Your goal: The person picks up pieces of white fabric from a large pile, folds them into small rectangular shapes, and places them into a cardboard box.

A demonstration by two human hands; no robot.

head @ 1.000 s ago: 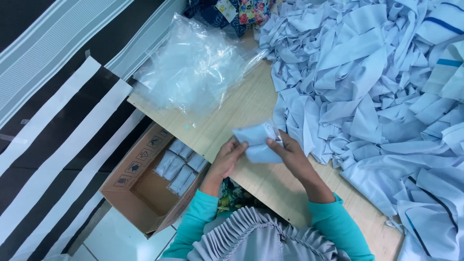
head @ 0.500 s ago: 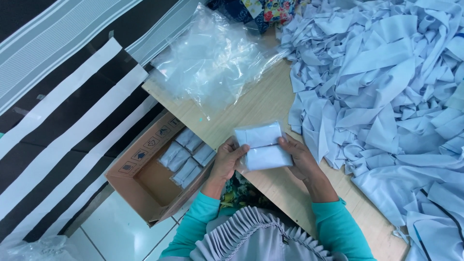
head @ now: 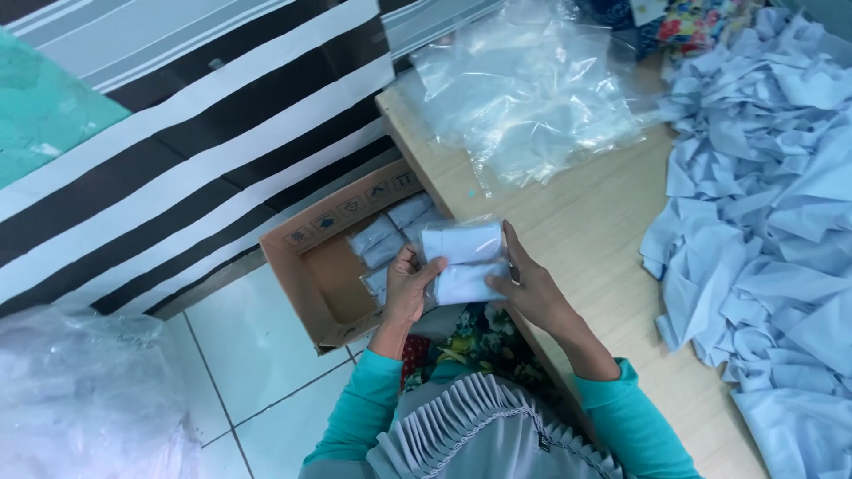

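a pale wooden worktop carries a heap of light blue fabric pieces and loose clear plastic bags. at its edge, over an open cardboard box on the tiled floor, the left hand and right hand each close a grip on a bagged, folded blue fabric packet, one at either end.

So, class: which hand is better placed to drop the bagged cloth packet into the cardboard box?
Probably the left hand: it grips the packet on the side nearest the cardboard box; the right hand is table-side.
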